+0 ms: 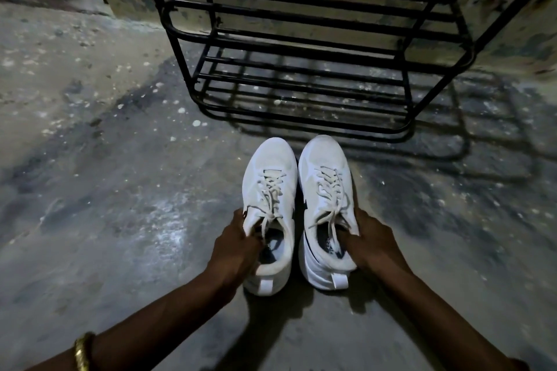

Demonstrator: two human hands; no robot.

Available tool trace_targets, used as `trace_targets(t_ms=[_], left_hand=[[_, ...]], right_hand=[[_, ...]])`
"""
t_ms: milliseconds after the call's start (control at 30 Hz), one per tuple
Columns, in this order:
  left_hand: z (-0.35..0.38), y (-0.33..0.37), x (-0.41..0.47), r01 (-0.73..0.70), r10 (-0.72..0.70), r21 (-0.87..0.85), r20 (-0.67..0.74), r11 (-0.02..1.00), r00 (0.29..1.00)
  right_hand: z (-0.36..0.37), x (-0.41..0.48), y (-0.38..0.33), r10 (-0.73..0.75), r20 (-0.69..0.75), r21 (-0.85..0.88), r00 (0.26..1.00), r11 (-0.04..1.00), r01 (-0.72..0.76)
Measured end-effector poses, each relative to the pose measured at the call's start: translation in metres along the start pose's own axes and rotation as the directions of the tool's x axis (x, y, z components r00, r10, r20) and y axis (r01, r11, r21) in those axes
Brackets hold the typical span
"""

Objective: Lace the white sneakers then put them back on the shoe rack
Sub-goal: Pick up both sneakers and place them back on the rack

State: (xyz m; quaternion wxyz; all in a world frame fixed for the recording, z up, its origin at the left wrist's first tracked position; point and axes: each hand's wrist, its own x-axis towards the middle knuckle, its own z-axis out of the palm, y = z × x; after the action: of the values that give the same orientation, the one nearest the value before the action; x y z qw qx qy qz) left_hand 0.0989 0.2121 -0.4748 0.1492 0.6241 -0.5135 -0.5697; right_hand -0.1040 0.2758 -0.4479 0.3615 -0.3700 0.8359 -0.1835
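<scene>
1. White sneakers (297, 208) sit laced on the floor, near the black shoe rack (304, 48)
2. Left hand (238, 245) and right hand (372, 241) each clasp a collar
3. Risk: loose lace ends may snag rack bars

shoe rack (316, 48): top cut off by the upper edge of the frame
left hand (238, 245): fingertips hidden inside the left sneaker (269, 208)
right hand (369, 239): fingertips hidden inside the right sneaker (327, 205)
insole print: too small and dark to read
forearms: cut off at the lower corners
bangle (83, 351): partly cut by the bottom edge
</scene>
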Motion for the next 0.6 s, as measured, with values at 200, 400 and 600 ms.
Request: trace_targets(t_ms=[200, 400, 600], left_hand=[[-0.002, 0.003, 0.011, -0.178, 0.21, 0.322, -0.065, 0.93, 0.976], [-0.005, 0.005, 0.004, -0.215, 0.249, 0.321, -0.066, 0.922, 0.966], [-0.003, 0.025, -0.014, -0.3, 0.324, 0.177, -0.121, 0.937, 0.939]], right_hand=[[0.006, 0.011, 0.001, -0.079, -0.094, -0.171, 0.992, 0.983, 0.062], [0.005, 0.01, 0.002, -0.181, -0.175, -0.24, 0.968, 0.961, 0.137], [-0.01, 0.005, -0.016, -0.253, -0.246, -0.21, 0.936, 0.956, 0.203]])
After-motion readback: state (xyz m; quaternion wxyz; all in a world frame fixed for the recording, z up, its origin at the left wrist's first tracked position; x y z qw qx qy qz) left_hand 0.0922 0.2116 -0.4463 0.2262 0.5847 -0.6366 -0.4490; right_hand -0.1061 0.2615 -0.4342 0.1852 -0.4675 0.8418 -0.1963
